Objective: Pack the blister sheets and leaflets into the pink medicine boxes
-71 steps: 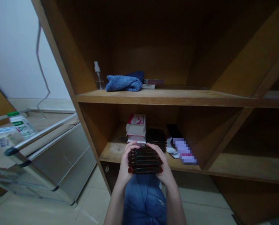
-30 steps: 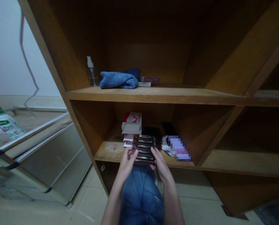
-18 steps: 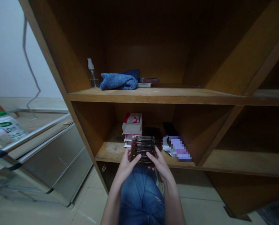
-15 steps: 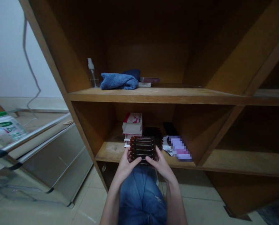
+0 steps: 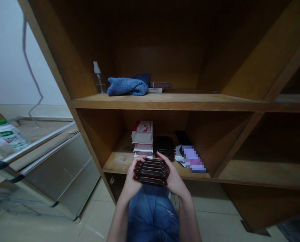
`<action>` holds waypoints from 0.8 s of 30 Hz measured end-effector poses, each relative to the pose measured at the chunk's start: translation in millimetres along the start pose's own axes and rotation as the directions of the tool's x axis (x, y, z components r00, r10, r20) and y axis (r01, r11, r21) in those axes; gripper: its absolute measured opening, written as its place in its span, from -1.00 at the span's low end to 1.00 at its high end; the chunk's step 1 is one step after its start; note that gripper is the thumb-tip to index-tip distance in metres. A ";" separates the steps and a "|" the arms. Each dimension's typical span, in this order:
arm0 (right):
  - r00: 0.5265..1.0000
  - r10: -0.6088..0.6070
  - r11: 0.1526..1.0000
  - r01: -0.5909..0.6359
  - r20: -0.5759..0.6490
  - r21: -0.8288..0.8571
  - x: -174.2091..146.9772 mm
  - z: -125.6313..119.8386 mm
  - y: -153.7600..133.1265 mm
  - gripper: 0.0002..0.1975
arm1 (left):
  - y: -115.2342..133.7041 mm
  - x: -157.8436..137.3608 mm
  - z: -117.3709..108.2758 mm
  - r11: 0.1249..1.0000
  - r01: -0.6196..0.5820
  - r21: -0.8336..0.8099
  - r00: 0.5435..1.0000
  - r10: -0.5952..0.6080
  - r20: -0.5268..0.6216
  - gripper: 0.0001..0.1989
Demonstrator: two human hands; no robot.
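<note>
While dark vials span the gap, both hands — half-curled, palms facing — grasp their ends.

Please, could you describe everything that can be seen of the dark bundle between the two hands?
The bundle is glossy and dark brown, made of slim tube-like pieces lying side by side, with redder ends, seemingly in more than one layer. It looks like glass or plastic; I cannot tell which. The pieces lie crosswise. The left hand and right hand hold its two ends, near the front edge of the lower shelf.
</note>
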State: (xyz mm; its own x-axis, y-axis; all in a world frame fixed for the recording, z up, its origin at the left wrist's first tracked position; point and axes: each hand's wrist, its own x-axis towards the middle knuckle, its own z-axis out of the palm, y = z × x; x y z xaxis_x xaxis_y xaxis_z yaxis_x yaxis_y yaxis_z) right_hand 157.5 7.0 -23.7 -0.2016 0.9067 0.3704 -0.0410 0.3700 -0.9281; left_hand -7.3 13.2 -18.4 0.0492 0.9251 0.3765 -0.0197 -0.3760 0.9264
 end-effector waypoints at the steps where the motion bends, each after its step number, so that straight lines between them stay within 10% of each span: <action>1: 1.000 0.029 0.999 -0.030 0.010 0.046 -0.1 -0.5 0.5 -0.20 | -0.6 -0.2 -0.8 1.000 -0.003 0.016 1.000 0.003 0.003 -0.63; 11: 0.981 0.195 0.976 -0.192 -0.019 0.105 1.1 1.9 14.9 -0.54 | -2.1 -5.5 0.6 0.979 0.188 -0.074 0.981 -0.183 0.063 -0.41; 19: 0.948 0.309 0.949 -0.313 0.074 0.038 -6.0 -16.9 18.7 -0.44 | -11.8 -0.9 -2.0 0.886 0.348 -0.307 0.932 -0.362 0.014 -0.46; 24: 0.886 0.258 0.944 -0.316 -0.386 -0.094 -20.1 -68.7 27.3 -0.32 | -7.7 0.3 -9.6 0.822 0.393 -0.411 0.896 -0.443 -0.031 -0.41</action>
State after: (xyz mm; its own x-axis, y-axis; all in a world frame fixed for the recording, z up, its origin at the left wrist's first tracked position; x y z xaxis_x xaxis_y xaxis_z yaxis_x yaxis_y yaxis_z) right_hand 227.6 12.7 -54.0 0.1887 0.9767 0.1027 0.1169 0.0815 -0.9898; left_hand -16.7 16.8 -25.4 0.0222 0.9970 -0.0735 -0.4075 0.0762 0.9100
